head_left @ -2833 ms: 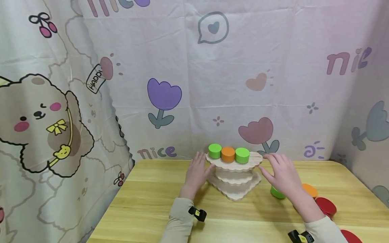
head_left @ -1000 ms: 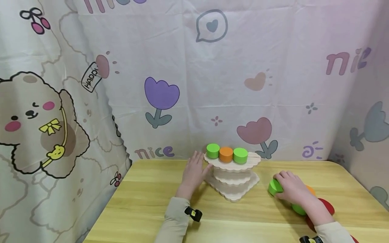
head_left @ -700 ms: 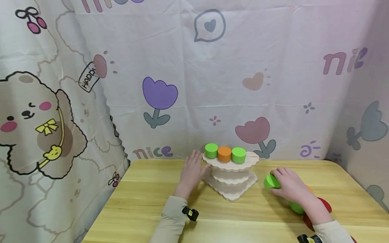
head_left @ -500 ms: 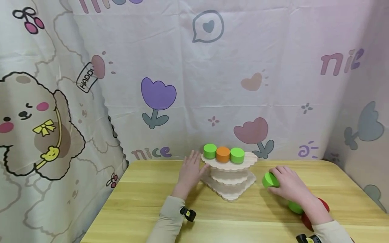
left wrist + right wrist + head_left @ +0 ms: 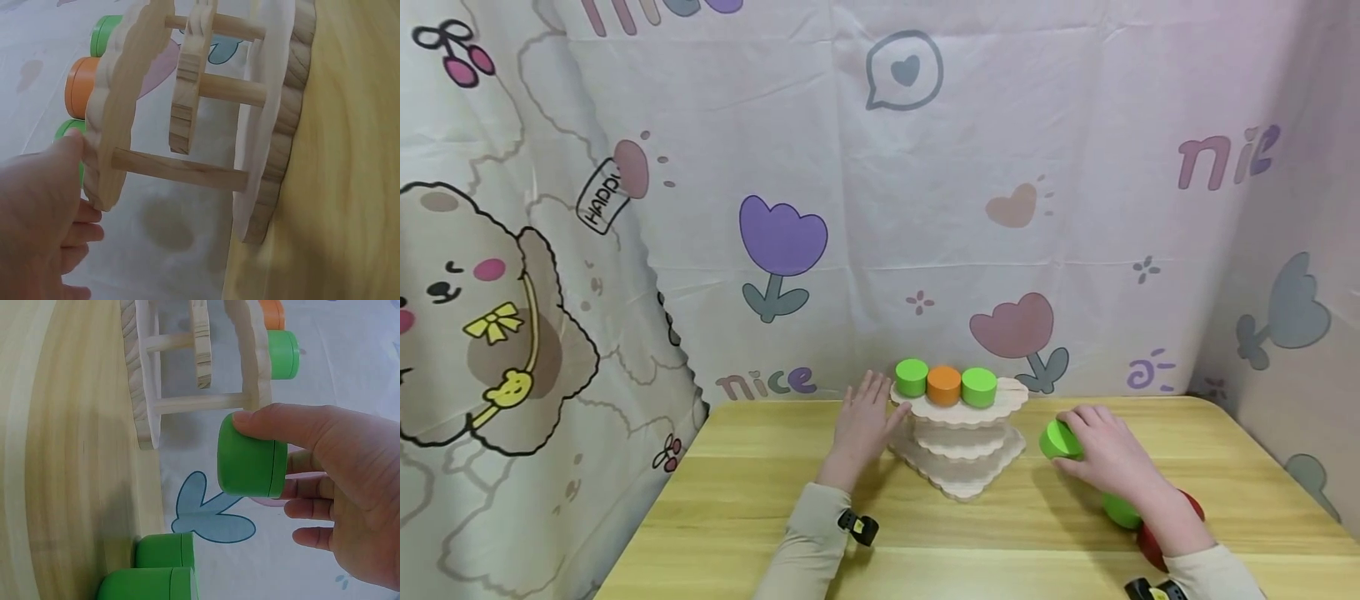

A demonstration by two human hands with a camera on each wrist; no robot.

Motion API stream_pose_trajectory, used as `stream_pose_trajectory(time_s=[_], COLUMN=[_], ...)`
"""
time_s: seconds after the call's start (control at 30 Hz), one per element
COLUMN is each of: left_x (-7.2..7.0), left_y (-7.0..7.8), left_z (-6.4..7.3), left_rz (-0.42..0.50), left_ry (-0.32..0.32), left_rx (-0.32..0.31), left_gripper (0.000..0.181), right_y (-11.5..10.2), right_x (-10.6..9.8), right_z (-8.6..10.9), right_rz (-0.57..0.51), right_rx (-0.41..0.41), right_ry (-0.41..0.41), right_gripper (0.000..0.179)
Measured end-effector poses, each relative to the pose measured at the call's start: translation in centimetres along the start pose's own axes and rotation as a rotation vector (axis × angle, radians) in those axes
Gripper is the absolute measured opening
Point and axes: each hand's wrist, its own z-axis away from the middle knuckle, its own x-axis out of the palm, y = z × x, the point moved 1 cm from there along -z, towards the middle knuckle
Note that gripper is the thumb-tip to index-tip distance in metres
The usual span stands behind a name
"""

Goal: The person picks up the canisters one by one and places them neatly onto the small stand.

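Observation:
A pale wooden tiered stand (image 5: 958, 479) with scalloped edges stands mid-table. On its top tier sit a left green block (image 5: 912, 378), an orange block (image 5: 943, 387) and a right green block (image 5: 979, 388), all round, in a row. My left hand (image 5: 861, 425), its fingers extended, lies at the top tier's left edge; the thumb (image 5: 70, 145) is at the rim by a green block. Between thumb and fingers, my right hand (image 5: 1105, 446) pinches another round green block (image 5: 250, 456), tilted and raised off the table to the right of the stand. A thin seam rings that block.
Under my right forearm, a loose green block (image 5: 1122, 510) and red pieces (image 5: 1152, 546) lie on the wooden table (image 5: 737, 517), partly hidden. Two green blocks (image 5: 147, 587) show low in the right wrist view. A printed curtain (image 5: 880, 167) hangs behind.
My right hand left the stand's right edge, took hold of a green block on the table and lifted it slightly towards the stand. My left hand stays by the stand; the head view shifted.

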Motion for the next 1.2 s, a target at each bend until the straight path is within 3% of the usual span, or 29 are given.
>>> stream_pose_trajectory(time_s=[0.43, 0.83, 1.2], left_x=[-1.6, -1.4, -1.6], left_y=[1.2, 1.4, 1.5], left_z=[-0.1, 0.1, 0.1], left_rz=[0.019, -0.027, -0.043], left_ry=[-0.137, -0.171, -0.169], left_rx=[-0.084, -0.092, -0.103], left_gripper=[0.078, 0.078, 0.077], right_y=[-0.6, -1.6, -2.3], right_x=[-0.6, -2.0, -1.3], right_z=[-1.3, -3.8, -6.3], right_rz=[-0.02, -0.069, -0.165], right_rx=[0.004, -0.01, 0.047], right_ry=[0.029, 0.115, 0.095], right_gripper=[0.06, 0.06, 0.062])
